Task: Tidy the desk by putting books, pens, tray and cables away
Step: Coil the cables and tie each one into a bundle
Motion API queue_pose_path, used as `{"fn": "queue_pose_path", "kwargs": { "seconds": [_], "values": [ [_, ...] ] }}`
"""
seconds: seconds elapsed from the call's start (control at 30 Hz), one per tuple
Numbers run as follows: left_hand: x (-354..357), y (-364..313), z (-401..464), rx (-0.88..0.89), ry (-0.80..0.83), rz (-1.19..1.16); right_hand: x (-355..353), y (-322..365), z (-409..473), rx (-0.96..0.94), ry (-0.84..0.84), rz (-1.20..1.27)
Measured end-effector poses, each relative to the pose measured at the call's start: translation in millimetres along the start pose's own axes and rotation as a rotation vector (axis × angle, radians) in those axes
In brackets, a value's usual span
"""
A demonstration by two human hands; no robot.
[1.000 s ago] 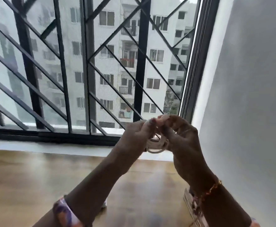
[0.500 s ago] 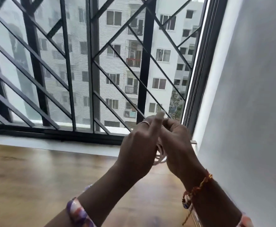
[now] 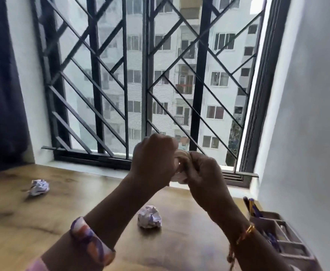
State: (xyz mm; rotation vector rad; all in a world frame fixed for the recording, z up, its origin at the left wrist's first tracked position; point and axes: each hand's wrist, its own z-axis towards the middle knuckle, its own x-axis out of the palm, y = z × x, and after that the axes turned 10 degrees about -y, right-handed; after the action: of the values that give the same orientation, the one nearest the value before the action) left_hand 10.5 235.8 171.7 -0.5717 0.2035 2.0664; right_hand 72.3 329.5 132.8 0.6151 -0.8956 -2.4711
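Note:
A coiled white cable (image 3: 180, 165) is held up in front of the window, between both hands. My left hand (image 3: 153, 163) grips it from the left with fingers curled. From the right, my right hand (image 3: 203, 173) curls round the coil too. Most of the cable is hidden behind the fingers. A grey desk tray (image 3: 283, 237) with compartments stands at the right edge of the wooden desk (image 3: 43, 222), with pens (image 3: 253, 209) upright in its rear slot.
Two crumpled paper balls lie on the desk, one (image 3: 39, 187) at the left and one (image 3: 149, 217) in the middle below my hands. A barred window (image 3: 144, 79) runs behind the desk, a dark curtain (image 3: 2, 85) hangs at the left, a white wall (image 3: 307, 114) stands at the right.
The view has tilted down and back, bringing the paper balls and the tray into sight. Both hands have closed tighter round the coiled cable and stay raised before the window.

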Motion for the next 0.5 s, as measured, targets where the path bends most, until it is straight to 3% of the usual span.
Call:
{"fn": "queue_pose_path", "kwargs": {
  "seconds": [0.1,0.27,0.5],
  "values": [
    [-23.6,0.3,-8.3,0.049,0.022,-0.031,-3.0,14.1,-9.7,-0.151,-0.047,-0.211],
    [-49.1,16.6,-13.5,0.027,0.227,-0.272,-7.9,36.0,-21.2,-0.166,0.048,-0.159],
    [-55.0,41.1,-24.3,-0.244,0.428,-0.871,-31.5,41.8,-7.4,0.473,0.6,0.603]
  ]
}}
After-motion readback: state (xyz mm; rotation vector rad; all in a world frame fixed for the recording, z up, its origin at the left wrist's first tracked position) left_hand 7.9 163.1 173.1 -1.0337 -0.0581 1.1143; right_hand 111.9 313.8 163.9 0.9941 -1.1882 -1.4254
